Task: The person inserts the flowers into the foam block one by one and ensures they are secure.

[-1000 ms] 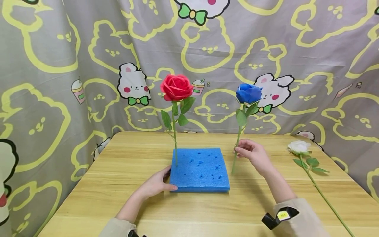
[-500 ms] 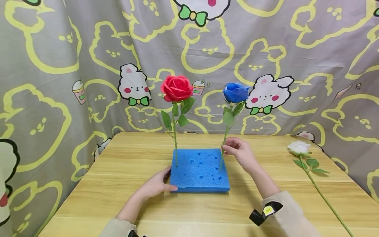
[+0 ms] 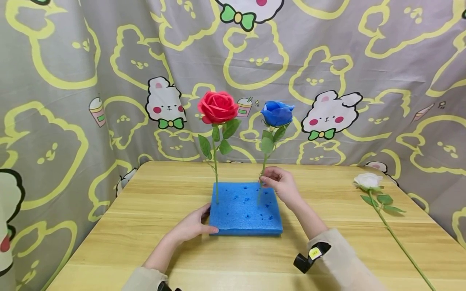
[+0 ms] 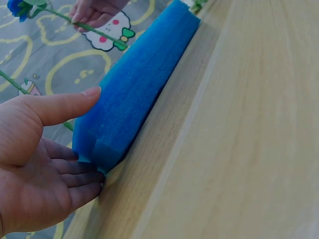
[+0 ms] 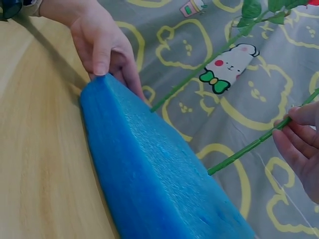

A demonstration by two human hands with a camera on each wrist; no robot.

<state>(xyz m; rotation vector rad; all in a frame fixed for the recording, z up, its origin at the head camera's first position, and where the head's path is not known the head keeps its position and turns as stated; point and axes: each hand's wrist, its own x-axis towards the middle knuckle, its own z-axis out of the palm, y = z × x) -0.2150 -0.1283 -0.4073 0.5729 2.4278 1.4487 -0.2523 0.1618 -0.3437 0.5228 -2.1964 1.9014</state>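
Observation:
My right hand [image 3: 283,186] pinches the green stem of a blue rose [image 3: 278,114] between thumb and fingers, bloom upward. The tip of that stem [image 4: 112,40] hangs close over a blue foam block [image 3: 238,220] pocked with small holes. At the block's left front corner, my left hand [image 3: 192,224] holds it, thumb on the front edge and fingers along the left side. A red rose [image 3: 218,108] stands upright, its stem [image 5: 182,87] set in the left part of the block.
On the right of the wooden table [image 3: 145,202] lies a white rose [image 3: 367,180], its long stem running toward the front edge. A grey curtain [image 3: 204,48] with yellow cartoon outlines hangs behind the table.
My right hand has carried the blue rose leftward, from beside the foam block to over its right part. The left hand, block and red rose have stayed in place.

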